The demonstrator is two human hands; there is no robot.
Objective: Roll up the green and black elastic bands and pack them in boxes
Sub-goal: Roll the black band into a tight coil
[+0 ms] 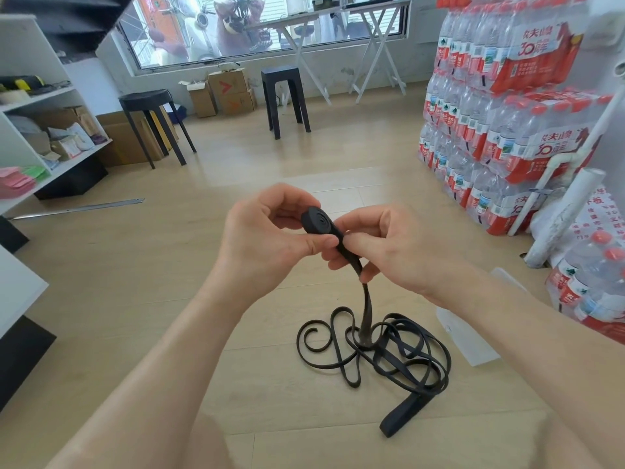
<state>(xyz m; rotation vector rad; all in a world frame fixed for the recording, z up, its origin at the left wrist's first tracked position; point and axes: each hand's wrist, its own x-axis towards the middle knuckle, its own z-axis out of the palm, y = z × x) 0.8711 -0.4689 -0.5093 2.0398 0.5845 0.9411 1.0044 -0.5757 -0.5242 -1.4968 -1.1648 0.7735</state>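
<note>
A black elastic band (pixel 382 346) lies in loose tangled loops on the wooden floor, and one end rises to my hands. That end is wound into a small tight roll (pixel 316 221). My left hand (pixel 267 238) grips the roll between thumb and curled fingers. My right hand (pixel 389 252) pinches the strip just below the roll, fingers curled round it. No green band and no open box for packing is in sight.
Stacked packs of water bottles (pixel 500 130) fill the right side. A clear plastic bag (pixel 466 336) lies on the floor by the band. White shelves (pixel 40 137) stand at the left, black stools (pixel 152 123) and cardboard boxes (pixel 230 93) farther back.
</note>
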